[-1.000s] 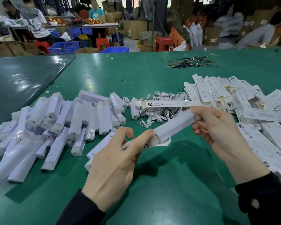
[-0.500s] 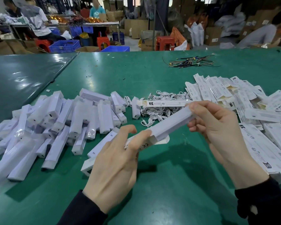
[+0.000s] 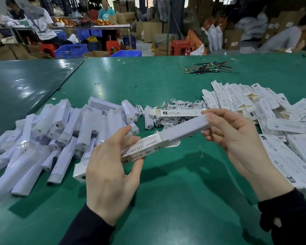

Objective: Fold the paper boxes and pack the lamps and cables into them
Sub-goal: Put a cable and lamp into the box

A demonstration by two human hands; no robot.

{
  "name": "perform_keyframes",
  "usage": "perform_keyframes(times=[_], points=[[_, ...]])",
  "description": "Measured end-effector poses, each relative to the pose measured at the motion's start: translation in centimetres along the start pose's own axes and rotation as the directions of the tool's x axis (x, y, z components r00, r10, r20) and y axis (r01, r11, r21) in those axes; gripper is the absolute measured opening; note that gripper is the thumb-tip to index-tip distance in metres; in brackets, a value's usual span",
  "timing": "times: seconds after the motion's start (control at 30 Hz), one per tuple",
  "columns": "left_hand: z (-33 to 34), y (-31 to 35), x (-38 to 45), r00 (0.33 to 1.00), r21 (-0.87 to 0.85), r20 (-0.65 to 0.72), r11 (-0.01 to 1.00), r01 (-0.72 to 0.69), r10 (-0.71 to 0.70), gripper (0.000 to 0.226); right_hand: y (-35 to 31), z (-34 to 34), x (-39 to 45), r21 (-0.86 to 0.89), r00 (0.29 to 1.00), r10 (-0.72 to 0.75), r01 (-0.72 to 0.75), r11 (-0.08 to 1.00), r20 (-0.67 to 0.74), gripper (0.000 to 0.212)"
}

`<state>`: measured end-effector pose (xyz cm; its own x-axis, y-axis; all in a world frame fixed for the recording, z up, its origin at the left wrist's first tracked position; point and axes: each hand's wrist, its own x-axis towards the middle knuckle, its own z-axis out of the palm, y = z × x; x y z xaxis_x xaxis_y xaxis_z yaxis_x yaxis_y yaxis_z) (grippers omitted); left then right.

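Observation:
My left hand grips a folded white paper box printed with black text, its open end facing right. My right hand holds the far end of a long white lamp, whose near end sits inside the box mouth. A heap of wrapped white lamps lies on the left of the green table. White coiled cables are piled behind the hands. Flat unfolded boxes spread across the right side. One more folded box lies on top of the cables.
A bundle of dark and coloured wires lies farther back on the green table. A second darker table adjoins on the left. People, blue crates, red stools and cardboard boxes fill the room behind.
The lamp has slid a little deeper into the box as my right hand pushed it left. Both hands with the box rose slightly.

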<state>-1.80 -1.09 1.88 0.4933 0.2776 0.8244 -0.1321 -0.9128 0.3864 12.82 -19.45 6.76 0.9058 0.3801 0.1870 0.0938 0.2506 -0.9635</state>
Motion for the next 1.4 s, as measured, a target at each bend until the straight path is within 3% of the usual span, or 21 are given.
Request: perform_keyframes(times=[0.13,0.23,0.3,0.33,0.4,0.47,0.6,0.8,1.0,1.23,1.33,1.4], points=[[0.1,-0.4,0.1,0.998,0.100,-0.004,0.993,-0.062,0.063,0.035,0.3,0.0,0.2,0.035,0.998,0.055,-0.055,0.998,-0.009,0.023],[-0.4,-0.2,0.6,0.983,0.104,0.184,0.994,-0.043,0.023,0.031,0.4,-0.3,0.4,0.088,0.991,0.130,-0.127,0.988,-0.023,0.025],[-1.0,0.4,0.8,0.932,-0.015,0.343,0.992,0.128,-0.115,0.030,0.4,-0.6,0.6,0.097,0.989,0.145,-0.145,0.985,0.008,0.024],[-1.2,0.7,1.0,0.877,-0.127,0.433,0.949,0.288,-0.208,0.026,0.4,-0.7,0.7,0.094,0.988,0.148,-0.151,0.984,0.031,0.022],[-1.3,1.0,1.3,0.722,-0.315,0.612,0.738,0.597,-0.323,0.022,0.5,-1.1,0.9,0.086,0.985,0.159,-0.164,0.983,0.064,0.021],[-1.4,1.0,1.7,0.583,-0.366,0.737,0.522,0.770,-0.343,0.022,0.5,-1.4,1.1,0.075,0.982,0.168,-0.175,0.982,0.092,0.022],[-1.8,1.0,2.1,0.385,-0.324,0.875,0.237,0.916,-0.293,0.035,0.6,-1.5,1.0,-0.007,0.966,0.197,-0.199,0.980,0.169,0.021],[-1.7,1.2,1.8,0.267,-0.259,0.948,0.066,0.964,-0.173,0.032,0.7,-1.5,0.9,-0.046,0.971,0.177,-0.172,0.984,0.160,0.022],[-1.4,1.4,1.5,0.250,-0.251,0.963,0.010,0.968,-0.102,0.031,1.0,-0.7,0.4,-0.125,0.974,0.155,-0.136,0.983,0.163,0.018],[-0.9,1.8,1.2,0.293,-0.312,0.939,-0.086,0.946,-0.182,0.039,1.9,1.3,-0.7,-0.169,0.930,0.238,-0.196,0.966,0.279,0.007],[-1.0,1.9,1.2,0.359,-0.366,0.915,-0.004,0.931,-0.184,0.042,1.8,1.4,-0.9,-0.175,0.924,0.222,-0.174,0.969,0.310,0.004],[-1.0,2.0,1.1,0.415,-0.415,0.892,0.038,0.909,-0.180,0.041,1.8,1.6,-1.1,-0.197,0.914,0.203,-0.140,0.970,0.351,0.013]])
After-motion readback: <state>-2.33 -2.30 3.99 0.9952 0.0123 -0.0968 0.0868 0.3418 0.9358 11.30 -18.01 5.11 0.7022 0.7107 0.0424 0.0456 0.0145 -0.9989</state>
